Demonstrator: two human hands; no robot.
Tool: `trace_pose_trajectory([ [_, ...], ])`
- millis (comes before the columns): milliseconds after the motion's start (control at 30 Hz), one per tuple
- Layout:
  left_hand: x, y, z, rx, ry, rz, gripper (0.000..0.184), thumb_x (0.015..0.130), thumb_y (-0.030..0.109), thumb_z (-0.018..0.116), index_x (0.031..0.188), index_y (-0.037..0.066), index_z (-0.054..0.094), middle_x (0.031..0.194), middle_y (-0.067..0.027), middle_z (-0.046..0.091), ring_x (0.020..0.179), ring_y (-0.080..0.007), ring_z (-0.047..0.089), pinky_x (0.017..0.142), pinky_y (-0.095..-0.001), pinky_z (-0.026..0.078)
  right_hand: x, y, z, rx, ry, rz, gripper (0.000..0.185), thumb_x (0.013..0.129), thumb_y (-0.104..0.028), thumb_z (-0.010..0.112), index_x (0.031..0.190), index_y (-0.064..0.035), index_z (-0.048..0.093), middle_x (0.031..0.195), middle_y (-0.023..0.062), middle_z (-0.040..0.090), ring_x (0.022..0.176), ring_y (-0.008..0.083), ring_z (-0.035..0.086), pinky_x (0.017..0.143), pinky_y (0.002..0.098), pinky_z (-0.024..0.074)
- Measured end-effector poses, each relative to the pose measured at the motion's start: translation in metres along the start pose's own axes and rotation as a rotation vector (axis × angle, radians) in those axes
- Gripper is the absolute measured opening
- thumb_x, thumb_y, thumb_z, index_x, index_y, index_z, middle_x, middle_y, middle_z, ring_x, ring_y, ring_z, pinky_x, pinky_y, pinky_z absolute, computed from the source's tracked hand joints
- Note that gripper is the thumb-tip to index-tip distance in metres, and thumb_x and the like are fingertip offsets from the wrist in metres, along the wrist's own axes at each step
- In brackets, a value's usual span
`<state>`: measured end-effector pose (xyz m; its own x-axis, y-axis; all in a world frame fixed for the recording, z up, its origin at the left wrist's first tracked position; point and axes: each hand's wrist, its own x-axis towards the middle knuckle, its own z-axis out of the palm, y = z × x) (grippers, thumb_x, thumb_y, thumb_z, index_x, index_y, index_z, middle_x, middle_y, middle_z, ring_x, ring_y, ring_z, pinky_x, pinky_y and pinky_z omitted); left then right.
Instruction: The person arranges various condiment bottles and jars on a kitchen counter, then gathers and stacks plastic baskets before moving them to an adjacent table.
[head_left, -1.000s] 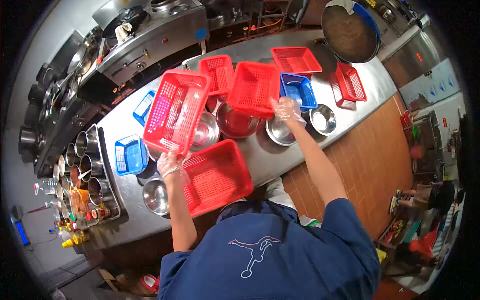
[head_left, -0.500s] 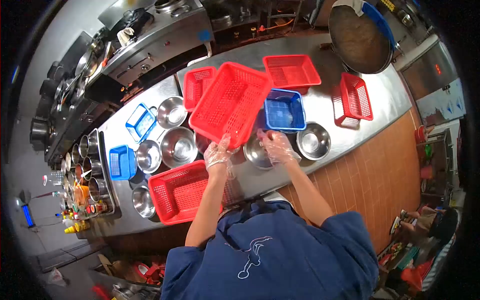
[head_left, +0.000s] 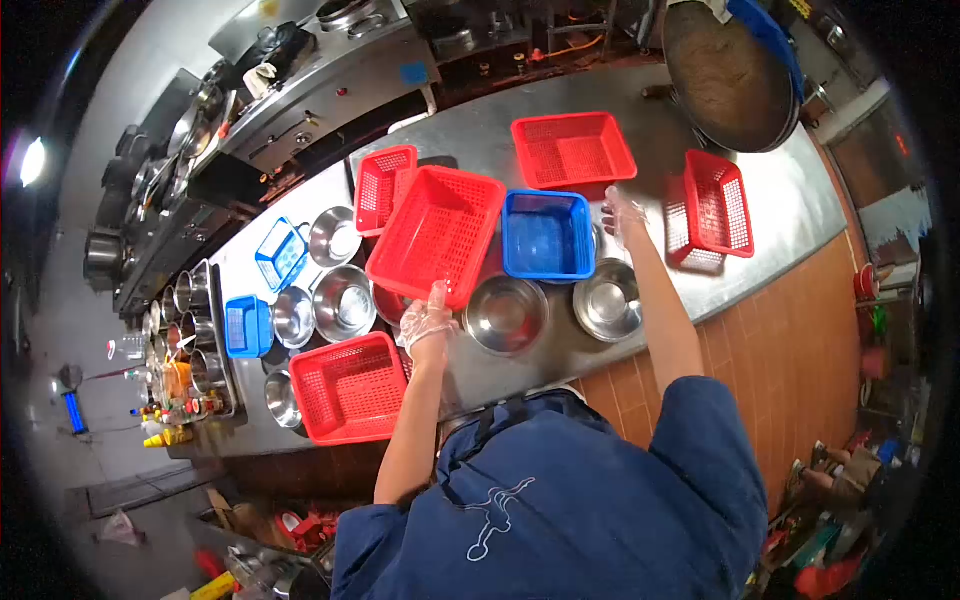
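Observation:
My left hand (head_left: 428, 325), in a clear plastic glove, grips the near edge of a red plastic basket (head_left: 437, 235), which is tilted above the table. My right hand (head_left: 625, 215), gloved alike, is stretched forward with its fingers apart and nothing in them. It hovers beside a blue basket (head_left: 548, 235) and just short of another red basket (head_left: 575, 150). Steel bowls (head_left: 507, 315) stand close by, one of them (head_left: 608, 300) partly under my right forearm. A third red basket (head_left: 350, 388) lies left of my left hand.
On the steel table (head_left: 480, 385) are also a red basket (head_left: 718, 205) at the right, a smaller red one (head_left: 384, 188), and blue baskets (head_left: 248, 327) at the left. A large wok (head_left: 730, 75) stands at the far right. Metal containers (head_left: 205, 370) line the left end.
My right hand has left the bowl by the blue basket and reached forward and right, its fingers spreading. My left hand has shifted the red basket slightly left and nearer me.

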<state>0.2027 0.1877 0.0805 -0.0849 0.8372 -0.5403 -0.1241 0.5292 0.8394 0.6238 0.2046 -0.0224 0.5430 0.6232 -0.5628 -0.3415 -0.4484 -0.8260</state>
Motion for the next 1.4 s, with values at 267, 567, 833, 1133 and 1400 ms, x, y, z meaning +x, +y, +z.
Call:
trace_pose_trajectory([
  [267, 0.004, -0.017, -0.012, 0.070, 0.010, -0.007, 0.037, 0.086, 0.039, 0.075, 0.067, 0.017, 0.052, 0.053, 0.0038, 0.047, 0.042, -0.0093, 0.042, 0.041, -0.0265, 0.033, 0.086, 0.003, 0.026, 0.336, 0.054, 0.099, 0.027, 0.092, -0.034, 0.068, 0.099, -0.0101, 0.057, 0.069, 0.0076, 0.054, 0.046, 0.0164, 0.046, 0.039, 0.0310, 0.0369],
  [567, 0.011, -0.003, -0.029, -0.032, 0.134, -0.129, 0.037, 0.090, 0.041, 0.070, 0.069, 0.016, 0.053, 0.053, 0.0021, 0.050, 0.041, -0.0114, 0.046, 0.039, -0.0268, 0.034, 0.069, -0.036, 0.035, 0.609, 0.141, -0.126, 0.023, 0.090, -0.025, 0.062, 0.076, -0.0086, 0.054, 0.048, 0.0062, 0.046, 0.037, 0.0201, 0.045, 0.035, 0.0369, 0.0373],
  [833, 0.013, 0.011, -0.026, -0.001, 0.186, -0.072, 0.036, 0.094, 0.035, 0.063, 0.067, 0.016, 0.050, 0.054, 0.0023, 0.047, 0.042, -0.0120, 0.042, 0.039, -0.0275, 0.031, -0.004, -0.106, 0.039, 0.697, 0.044, -0.356, 0.032, 0.101, -0.032, 0.055, 0.078, -0.0101, 0.057, 0.072, 0.0048, 0.060, 0.062, 0.0174, 0.060, 0.062, 0.0382, 0.0573],
  [1133, 0.080, 0.029, -0.084, -0.404, 0.385, -0.092, 0.045, 0.089, 0.050, 0.067, 0.062, 0.021, 0.047, 0.053, 0.0061, 0.047, 0.042, -0.0095, 0.041, 0.040, -0.0248, 0.029, -0.130, -0.044, 0.161, 0.377, -0.486, -0.201, 0.025, 0.102, -0.022, 0.053, 0.105, -0.0010, 0.065, 0.099, 0.0026, 0.067, 0.086, 0.0105, 0.061, 0.080, 0.0292, 0.0507],
  [1400, 0.160, 0.058, -0.123, -0.002, 0.301, -0.041, 0.035, 0.087, 0.046, 0.067, 0.070, 0.019, 0.052, 0.061, 0.0030, 0.051, 0.048, -0.0110, 0.046, 0.044, -0.0265, 0.035, -0.115, 0.013, 0.195, 0.069, -0.326, -0.233, 0.036, 0.098, -0.033, 0.058, 0.078, -0.0034, 0.061, 0.068, -0.0004, 0.054, 0.062, 0.0094, 0.047, 0.055, 0.0330, 0.0413],
])
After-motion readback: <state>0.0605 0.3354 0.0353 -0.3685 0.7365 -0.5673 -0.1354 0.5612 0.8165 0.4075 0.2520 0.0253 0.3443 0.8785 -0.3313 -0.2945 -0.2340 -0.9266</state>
